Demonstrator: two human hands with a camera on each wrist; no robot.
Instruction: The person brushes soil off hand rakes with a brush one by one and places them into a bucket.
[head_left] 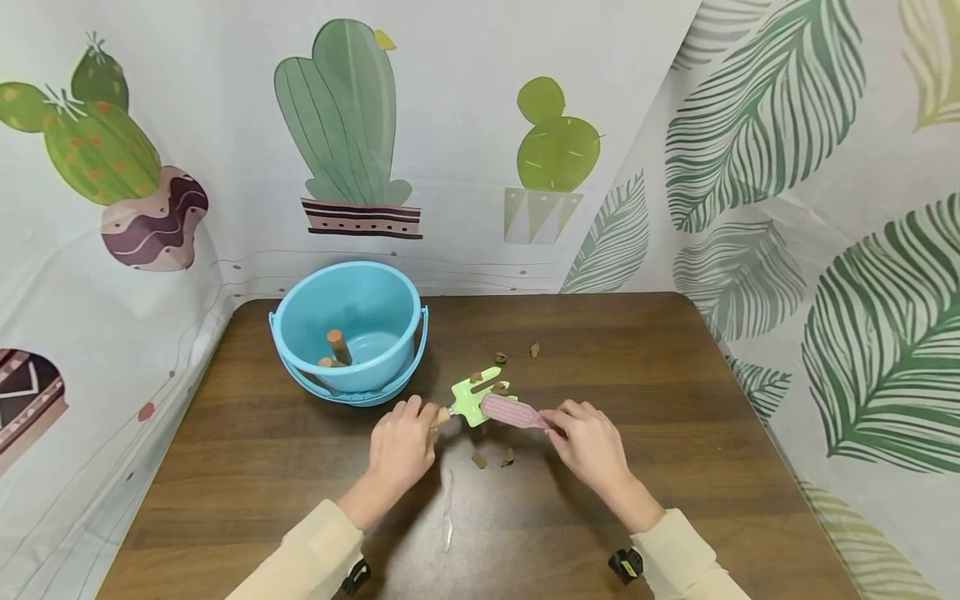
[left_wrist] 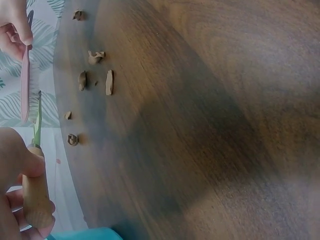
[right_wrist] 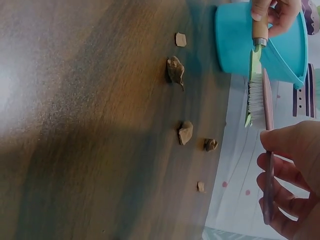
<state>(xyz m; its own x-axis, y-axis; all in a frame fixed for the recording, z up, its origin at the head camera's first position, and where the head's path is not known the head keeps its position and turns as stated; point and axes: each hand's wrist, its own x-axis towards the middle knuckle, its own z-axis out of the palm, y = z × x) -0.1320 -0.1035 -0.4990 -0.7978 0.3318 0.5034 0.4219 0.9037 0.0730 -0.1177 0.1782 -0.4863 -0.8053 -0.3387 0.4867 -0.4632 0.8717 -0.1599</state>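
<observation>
My left hand (head_left: 402, 442) grips the wooden handle (left_wrist: 37, 192) of a small light-green garden fork (head_left: 468, 402), held above the table. My right hand (head_left: 590, 442) holds the thin handle of a pink brush (head_left: 513, 412), thumb on one side and fingers on the other. The brush's white bristles (right_wrist: 256, 100) touch the fork's tines. In the right wrist view, the brush stands behind the fork. Several dry brown scraps lie on the table below, among them a flat piece (left_wrist: 109, 82) and a curled one (right_wrist: 175, 70).
A light-blue bucket (head_left: 352, 283) stands at the back left, its handle hanging down in front. Two brown cylindrical ends (head_left: 339, 345) show inside it. A thin clear strip (head_left: 447, 517) lies on the wooden table (head_left: 247, 467). Printed cloth hangs behind and beside the table.
</observation>
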